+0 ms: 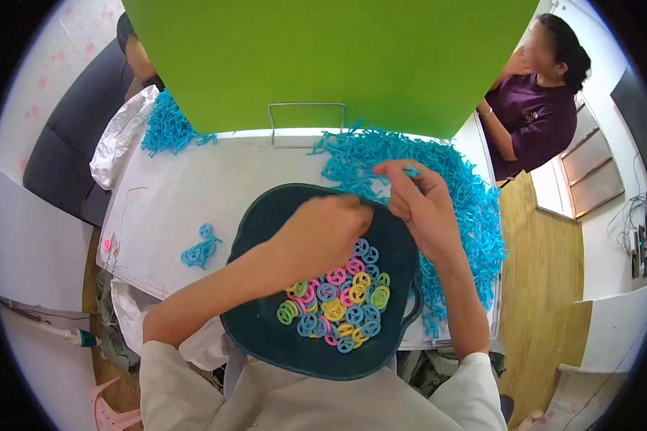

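A dark green basin with a side handle sits close in front of me. Inside it lies a heap of small spoked plastic wheels in blue, pink, yellow and green. Above the basin's far part, my left hand is closed, its fingertips turned away so that anything in them is hidden. My right hand is over the basin's far right rim, with a small blue plastic piece pinched in its fingers. A large pile of similar thin blue pieces spreads behind and beside that hand.
A tall green panel stands at the table's far side, with a wire frame before it. Joined blue parts lie left of the basin. Far left are another blue pile and a silver bag. A person sits at the right.
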Demonstrator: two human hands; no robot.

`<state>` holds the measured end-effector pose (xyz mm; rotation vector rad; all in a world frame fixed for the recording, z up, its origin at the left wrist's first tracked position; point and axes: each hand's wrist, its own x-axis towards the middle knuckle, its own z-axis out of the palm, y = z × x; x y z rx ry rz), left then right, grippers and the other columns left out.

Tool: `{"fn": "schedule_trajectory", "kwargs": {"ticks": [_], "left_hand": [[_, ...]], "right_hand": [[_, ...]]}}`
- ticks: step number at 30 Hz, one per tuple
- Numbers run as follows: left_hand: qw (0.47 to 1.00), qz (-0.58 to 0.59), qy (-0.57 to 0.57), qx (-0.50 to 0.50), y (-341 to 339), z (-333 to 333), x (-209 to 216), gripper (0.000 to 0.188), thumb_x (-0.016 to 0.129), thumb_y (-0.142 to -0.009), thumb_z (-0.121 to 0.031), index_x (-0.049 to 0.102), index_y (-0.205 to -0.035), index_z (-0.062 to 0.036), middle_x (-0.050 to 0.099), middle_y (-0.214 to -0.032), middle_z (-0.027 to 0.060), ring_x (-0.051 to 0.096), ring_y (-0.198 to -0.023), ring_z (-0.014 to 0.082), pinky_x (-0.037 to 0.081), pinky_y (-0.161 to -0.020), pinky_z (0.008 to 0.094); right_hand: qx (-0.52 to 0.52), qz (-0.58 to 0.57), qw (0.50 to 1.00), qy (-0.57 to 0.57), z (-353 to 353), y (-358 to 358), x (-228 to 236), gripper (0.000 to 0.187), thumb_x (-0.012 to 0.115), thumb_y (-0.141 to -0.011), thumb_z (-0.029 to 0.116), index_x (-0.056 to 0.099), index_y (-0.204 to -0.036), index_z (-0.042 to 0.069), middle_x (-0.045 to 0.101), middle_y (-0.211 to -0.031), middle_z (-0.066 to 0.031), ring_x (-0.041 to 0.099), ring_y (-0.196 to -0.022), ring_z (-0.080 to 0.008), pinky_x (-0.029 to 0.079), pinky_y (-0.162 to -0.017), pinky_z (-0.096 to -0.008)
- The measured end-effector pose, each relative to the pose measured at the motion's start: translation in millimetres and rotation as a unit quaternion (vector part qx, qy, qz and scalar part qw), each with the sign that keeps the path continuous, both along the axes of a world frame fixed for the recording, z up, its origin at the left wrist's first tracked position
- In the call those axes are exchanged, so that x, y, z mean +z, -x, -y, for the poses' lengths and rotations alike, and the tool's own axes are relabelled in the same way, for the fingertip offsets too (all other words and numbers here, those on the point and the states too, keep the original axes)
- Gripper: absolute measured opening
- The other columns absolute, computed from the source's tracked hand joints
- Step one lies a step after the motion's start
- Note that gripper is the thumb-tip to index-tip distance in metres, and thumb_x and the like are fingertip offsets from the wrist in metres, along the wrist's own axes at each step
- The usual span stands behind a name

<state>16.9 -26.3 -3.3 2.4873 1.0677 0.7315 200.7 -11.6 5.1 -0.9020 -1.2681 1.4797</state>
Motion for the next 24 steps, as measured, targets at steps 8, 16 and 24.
{"fn": "schedule_trajectory", "kwargs": {"ticks": [8, 16, 24], "left_hand": [[0.957, -0.267, -0.042, -0.102, -27.1, 11.6, -61.7, 0.028, 0.059, -0.077, -0.005, 0.058, -0.104, -0.0010, 0.054, -0.104, 0.0154, 0.060, -0.090, 0.0317, 0.053, -0.070, 0.0407], [0.996, -0.083, 0.030, -0.007, 9.9, 0.2, -3.5, 0.029, 0.063, -0.073, 0.002, 0.058, -0.101, 0.0002, 0.062, -0.097, 0.0150, 0.064, -0.086, 0.0267, 0.054, -0.069, 0.0360], [0.867, 0.384, 0.304, 0.090, 18.6, -5.3, 2.7, 0.015, 0.059, -0.094, -0.013, 0.055, -0.100, 0.0005, 0.063, -0.086, 0.0063, 0.062, -0.078, 0.0111, 0.055, -0.065, 0.0260]], "right_hand": [[-0.093, 0.105, 0.988, -0.069, 5.8, 14.4, 4.0, 0.019, 0.065, -0.090, 0.014, 0.065, -0.105, 0.002, 0.052, -0.069, 0.0043, 0.043, -0.058, -0.0017, 0.034, -0.053, -0.0175], [-0.074, 0.178, 0.964, -0.183, -2.7, 3.0, -16.1, 0.019, 0.064, -0.091, 0.013, 0.067, -0.107, 0.005, 0.058, -0.075, 0.0025, 0.050, -0.067, -0.0036, 0.042, -0.062, -0.0192], [-0.071, 0.194, 0.952, -0.225, 6.4, 19.5, -12.4, 0.022, 0.067, -0.087, 0.008, 0.067, -0.108, 0.003, 0.064, -0.091, -0.0005, 0.056, -0.085, -0.0064, 0.044, -0.075, -0.0207]]}}
